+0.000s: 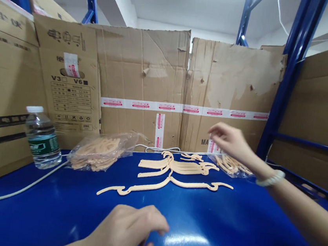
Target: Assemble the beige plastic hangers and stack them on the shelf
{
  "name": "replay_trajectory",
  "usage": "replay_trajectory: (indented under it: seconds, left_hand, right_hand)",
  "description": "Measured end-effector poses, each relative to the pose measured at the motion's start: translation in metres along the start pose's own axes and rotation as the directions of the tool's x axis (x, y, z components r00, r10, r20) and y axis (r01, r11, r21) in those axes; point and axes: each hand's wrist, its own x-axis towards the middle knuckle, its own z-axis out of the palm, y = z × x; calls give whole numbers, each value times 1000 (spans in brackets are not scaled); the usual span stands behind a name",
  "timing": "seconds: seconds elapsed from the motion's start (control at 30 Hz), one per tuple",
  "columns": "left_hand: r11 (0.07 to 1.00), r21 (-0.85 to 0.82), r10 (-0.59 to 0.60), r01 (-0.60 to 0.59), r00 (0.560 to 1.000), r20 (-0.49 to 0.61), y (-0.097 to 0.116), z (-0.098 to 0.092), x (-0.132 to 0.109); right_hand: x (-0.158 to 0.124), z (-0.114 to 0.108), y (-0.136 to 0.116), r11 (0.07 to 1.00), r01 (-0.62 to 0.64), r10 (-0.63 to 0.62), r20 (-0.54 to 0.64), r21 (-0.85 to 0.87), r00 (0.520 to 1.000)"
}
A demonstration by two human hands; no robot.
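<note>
My left hand [131, 230] is at the front of the blue table, palm down. Its fingers are loosely bent, with a gap between thumb and forefinger and nothing visible in them. My right hand [228, 140] is raised over the right side, fingers loosely stretched and holding nothing I can see. Below it lies a clear bag of beige curved pieces [230, 164]. Midway between the hands, a beige hanger-like piece [147, 186] with two spread arms and hooked ends lies flat. Behind it, several similar pieces [187, 168] lie stacked close together.
Another clear bag of beige pieces [98, 153] lies at the left, beside a water bottle [43, 141] with a white cap. A white cable [23, 190] runs along the left. Cardboard sheets [142, 81] wall the back, and a blue rack post [287, 78] stands at the right.
</note>
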Motion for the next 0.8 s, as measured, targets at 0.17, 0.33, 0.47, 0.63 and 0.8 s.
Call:
replay_trajectory:
  seconds: [0.17, 0.33, 0.47, 0.63, 0.8]
  left_hand:
    - [998, 63, -12, 7, 996, 92, -8, 18, 22]
    - [999, 48, -16, 11, 995, 94, -9, 19, 14]
    - [999, 18, -41, 39, 995, 93, -9, 18, 14]
    - [986, -68, -145, 152, 984, 99, -3, 14, 14]
    - [859, -234, -436, 455, 890, 132, 5, 9, 21]
  right_hand:
    - [11, 58, 27, 935, -139, 258, 358, -327, 897]
    - [16, 89, 50, 926, -94, 251, 408, -366, 878]
    - [19, 93, 53, 933, -68, 226, 427, -354, 875]
    - [19, 81, 42, 944, -114, 214, 313, -308, 926]
    - [-1, 57, 7, 985, -134, 153, 185, -112, 971]
